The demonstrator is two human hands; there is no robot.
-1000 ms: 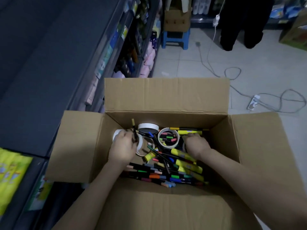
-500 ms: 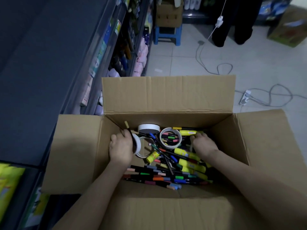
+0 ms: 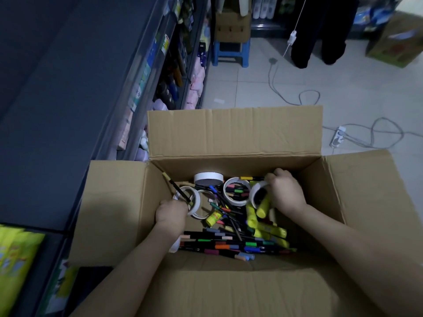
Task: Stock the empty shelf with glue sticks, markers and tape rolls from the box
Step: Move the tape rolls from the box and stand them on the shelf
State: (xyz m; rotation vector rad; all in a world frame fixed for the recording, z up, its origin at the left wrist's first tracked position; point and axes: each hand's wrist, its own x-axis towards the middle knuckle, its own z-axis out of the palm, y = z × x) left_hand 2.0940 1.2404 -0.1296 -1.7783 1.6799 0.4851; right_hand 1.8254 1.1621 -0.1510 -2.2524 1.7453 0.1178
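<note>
Both of my grips are down inside the open cardboard box (image 3: 233, 165), which stands on the floor beside the dark empty shelf (image 3: 57, 110). My left grip (image 3: 171, 213) is curled tight round a white tape roll (image 3: 194, 199) near the box's left wall, and a black marker (image 3: 176, 187) is caught in the same hold, its pale tip slanting up toward the far left corner. My right grip (image 3: 285, 193) is closed over the rim of a second tape roll (image 3: 257, 191) near the far right corner. A yellow glue stick (image 3: 263, 205) lies just under that palm, and I cannot tell whether it is held. Between my grips a loose tape roll (image 3: 235, 203) lies flat with marker ends inside its ring, and a thicker roll (image 3: 208, 177) rests against the far wall. The heap of markers (image 3: 229, 244) lies along the near edge, with more glue sticks (image 3: 271, 231) toward the right.
</note>
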